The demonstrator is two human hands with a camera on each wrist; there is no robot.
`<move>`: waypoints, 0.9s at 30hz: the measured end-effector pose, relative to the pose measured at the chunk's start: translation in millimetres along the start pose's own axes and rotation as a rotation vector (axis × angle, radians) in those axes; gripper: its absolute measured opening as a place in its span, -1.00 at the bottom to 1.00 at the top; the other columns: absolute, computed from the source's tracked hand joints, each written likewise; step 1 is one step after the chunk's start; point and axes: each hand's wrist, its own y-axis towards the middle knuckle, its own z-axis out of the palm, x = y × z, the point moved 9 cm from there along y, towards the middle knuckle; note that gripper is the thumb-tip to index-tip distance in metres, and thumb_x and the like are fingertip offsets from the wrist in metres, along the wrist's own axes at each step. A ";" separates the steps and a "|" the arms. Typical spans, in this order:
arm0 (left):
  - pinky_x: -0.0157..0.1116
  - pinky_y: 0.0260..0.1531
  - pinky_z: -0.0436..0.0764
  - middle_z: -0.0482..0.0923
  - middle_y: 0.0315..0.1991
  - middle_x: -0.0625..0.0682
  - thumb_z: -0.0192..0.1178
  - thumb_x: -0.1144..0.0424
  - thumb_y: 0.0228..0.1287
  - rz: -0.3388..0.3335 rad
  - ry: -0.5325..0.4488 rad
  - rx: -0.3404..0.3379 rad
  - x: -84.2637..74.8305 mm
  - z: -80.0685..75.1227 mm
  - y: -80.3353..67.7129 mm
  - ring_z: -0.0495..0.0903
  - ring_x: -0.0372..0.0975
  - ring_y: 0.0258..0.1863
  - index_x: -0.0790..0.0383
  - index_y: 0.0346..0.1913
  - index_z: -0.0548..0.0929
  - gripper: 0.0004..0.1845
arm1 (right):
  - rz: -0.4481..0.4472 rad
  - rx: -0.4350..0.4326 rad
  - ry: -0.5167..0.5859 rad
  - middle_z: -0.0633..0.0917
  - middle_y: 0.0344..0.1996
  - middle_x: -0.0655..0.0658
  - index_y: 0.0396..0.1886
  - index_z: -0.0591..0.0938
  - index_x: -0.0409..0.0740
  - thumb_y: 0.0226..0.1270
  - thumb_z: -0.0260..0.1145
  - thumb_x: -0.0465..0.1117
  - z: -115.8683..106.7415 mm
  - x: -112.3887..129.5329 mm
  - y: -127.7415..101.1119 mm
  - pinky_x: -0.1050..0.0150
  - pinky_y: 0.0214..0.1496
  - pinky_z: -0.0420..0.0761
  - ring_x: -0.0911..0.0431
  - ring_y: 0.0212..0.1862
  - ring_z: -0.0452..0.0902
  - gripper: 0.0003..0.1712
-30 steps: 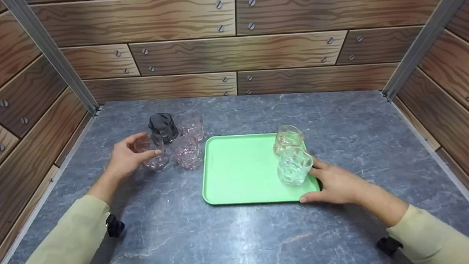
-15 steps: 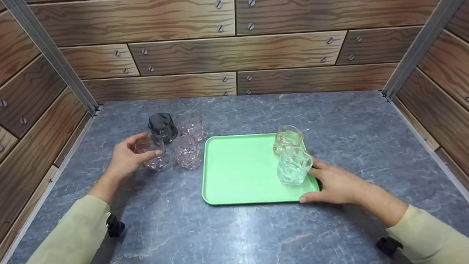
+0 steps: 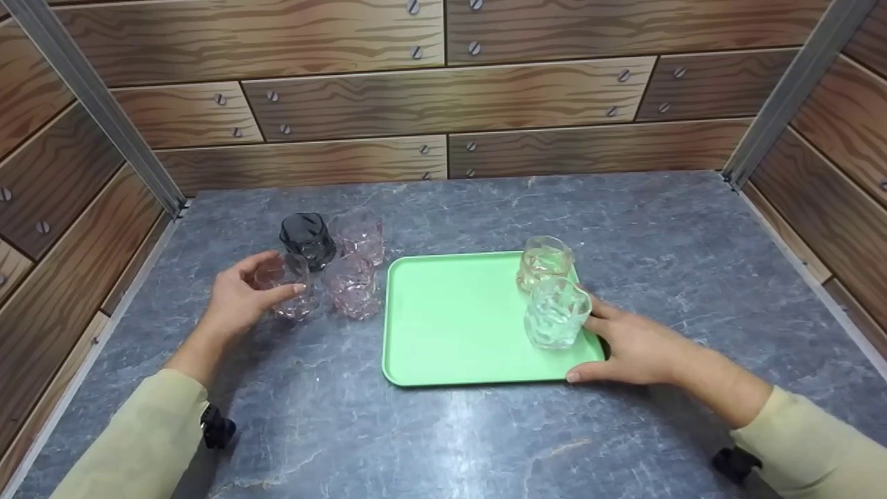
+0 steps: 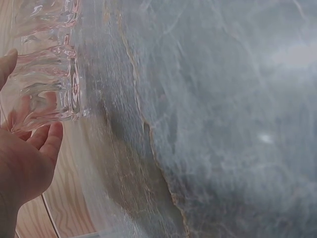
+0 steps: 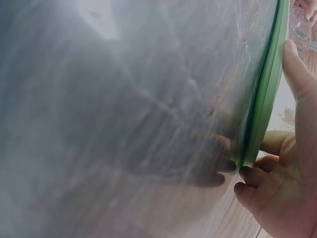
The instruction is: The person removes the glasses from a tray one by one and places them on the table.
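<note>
My left hand holds a pale pink tumbler, thumb on the near side and fingers round the far side. Seen from the left wrist, the tumbler's faceted wall shows between thumb and fingers. My right hand grips the green tray at its right end, thumb at the front corner. In the right wrist view, the fingertips curl at the tray's rim. On the tray's right side stand a clear tumbler and, behind it, a yellowish tumbler.
Close to the held tumbler stand a pink tumbler, a dark grey tumbler and another pale pink tumbler, left of the tray. All rest on a grey marbled table. A wood-patterned wall encloses the back and sides.
</note>
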 end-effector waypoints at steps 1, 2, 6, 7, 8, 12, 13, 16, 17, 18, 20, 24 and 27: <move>-0.53 -0.12 0.64 0.58 0.34 0.31 0.61 0.13 0.22 -0.002 0.008 -0.001 0.5 0.0 0.3 0.62 0.07 0.18 0.40 0.53 0.39 -0.08 | -0.002 -0.002 -0.001 0.14 0.65 -0.39 0.59 0.42 -0.21 0.19 0.31 0.63 0.0 0.1 0.1 -0.33 0.39 0.48 -0.40 0.49 0.32 0.26; -0.53 -0.11 0.64 0.58 0.34 0.31 0.61 0.13 0.22 -0.004 0.003 0.000 0.6 0.3 0.4 0.62 0.07 0.19 0.40 0.53 0.39 -0.08 | -0.003 -0.002 0.000 0.14 0.65 -0.39 0.59 0.42 -0.21 0.19 0.32 0.63 0.1 0.2 0.1 -0.33 0.38 0.49 -0.40 0.49 0.32 0.26; -0.53 -0.09 0.64 0.56 0.35 0.32 0.61 0.16 0.22 -0.008 -0.019 0.005 1.1 0.8 0.1 0.61 0.08 0.20 0.40 0.54 0.38 -0.08 | -0.009 -0.004 -0.003 0.16 0.64 -0.40 0.58 0.42 -0.22 0.20 0.33 0.61 -0.9 1.2 -0.7 -0.33 0.37 0.51 -0.41 0.47 0.34 0.25; -0.53 -0.08 0.64 0.55 0.36 0.32 0.61 0.16 0.22 -0.008 -0.023 0.008 1.2 1.0 0.1 0.60 0.08 0.21 0.40 0.54 0.37 -0.08 | -0.010 -0.003 -0.005 0.16 0.64 -0.41 0.58 0.42 -0.23 0.20 0.34 0.61 -1.2 1.7 -0.8 -0.33 0.36 0.51 -0.41 0.47 0.35 0.25; -0.53 -0.08 0.63 0.55 0.36 0.33 0.60 0.17 0.22 -0.008 -0.029 0.010 1.6 1.2 0.2 0.60 0.09 0.22 0.40 0.54 0.37 -0.08 | -0.012 -0.003 -0.007 0.17 0.63 -0.42 0.58 0.42 -0.24 0.20 0.34 0.60 -1.6 2.2 -0.9 -0.34 0.36 0.51 -0.42 0.46 0.35 0.25; -0.53 -0.05 0.63 0.53 0.37 0.33 0.60 0.18 0.23 -0.008 -0.040 0.020 2.4 1.7 -0.2 0.58 0.09 0.24 0.40 0.55 0.36 -0.07 | -0.011 -0.001 -0.003 0.18 0.63 -0.43 0.58 0.42 -0.24 0.20 0.35 0.60 -2.2 3.2 -1.2 -0.34 0.35 0.51 -0.43 0.45 0.37 0.25; -0.53 -0.04 0.62 0.53 0.37 0.33 0.60 0.18 0.22 -0.008 -0.042 0.022 2.4 1.6 -0.1 0.58 0.10 0.24 0.39 0.55 0.35 -0.07 | -0.012 -0.002 -0.001 0.18 0.63 -0.43 0.58 0.42 -0.24 0.20 0.35 0.60 -2.6 3.5 -1.1 -0.34 0.35 0.51 -0.43 0.44 0.37 0.25; -0.53 -0.02 0.62 0.53 0.38 0.32 0.61 0.17 0.22 -0.005 -0.047 0.027 1.4 1.2 -0.8 0.57 0.10 0.25 0.39 0.55 0.36 -0.07 | -0.002 -0.002 0.002 0.17 0.63 -0.43 0.58 0.42 -0.24 0.20 0.34 0.60 -2.2 2.1 -1.3 -0.34 0.36 0.51 -0.43 0.44 0.38 0.25; -0.53 -0.02 0.62 0.53 0.38 0.32 0.61 0.17 0.22 -0.003 -0.049 0.029 1.3 1.3 -0.8 0.57 0.11 0.25 0.39 0.55 0.35 -0.07 | 0.000 -0.001 0.001 0.17 0.63 -0.43 0.58 0.42 -0.25 0.20 0.34 0.61 -2.0 1.7 -1.3 -0.34 0.36 0.51 -0.43 0.44 0.38 0.26; -0.53 -0.01 0.62 0.53 0.38 0.32 0.61 0.17 0.22 -0.003 -0.051 0.030 1.4 1.2 -0.8 0.57 0.11 0.25 0.39 0.55 0.35 -0.06 | 0.003 -0.001 0.004 0.16 0.63 -0.43 0.57 0.42 -0.26 0.20 0.34 0.61 -1.6 1.3 -1.3 -0.34 0.37 0.50 -0.43 0.44 0.37 0.26; -0.53 0.00 0.61 0.53 0.38 0.32 0.61 0.17 0.22 -0.001 -0.052 0.031 1.5 1.1 -0.9 0.57 0.11 0.25 0.40 0.55 0.35 -0.06 | 0.009 0.001 0.003 0.15 0.64 -0.43 0.57 0.43 -0.26 0.19 0.33 0.62 -0.5 0.3 -0.8 -0.34 0.38 0.49 -0.43 0.45 0.36 0.27; -0.51 0.03 0.60 0.52 0.39 0.33 0.61 0.17 0.21 0.000 -0.038 0.032 1.8 2.0 -1.3 0.56 0.10 0.25 0.39 0.56 0.34 -0.05 | 0.031 0.013 -0.004 0.14 0.63 -0.46 0.56 0.42 -0.29 0.17 0.31 0.65 0.6 -1.5 -1.0 -0.37 0.41 0.44 -0.46 0.47 0.32 0.31; -0.32 0.24 0.60 0.44 0.45 0.36 0.60 0.22 0.23 0.015 -0.051 0.047 1.1 3.1 -0.9 0.49 0.12 0.37 0.41 0.59 0.28 -0.03 | 0.034 0.019 -0.007 0.15 0.62 -0.48 0.54 0.44 -0.32 0.16 0.30 0.66 -0.2 -1.0 -1.3 -0.37 0.41 0.44 -0.47 0.46 0.31 0.32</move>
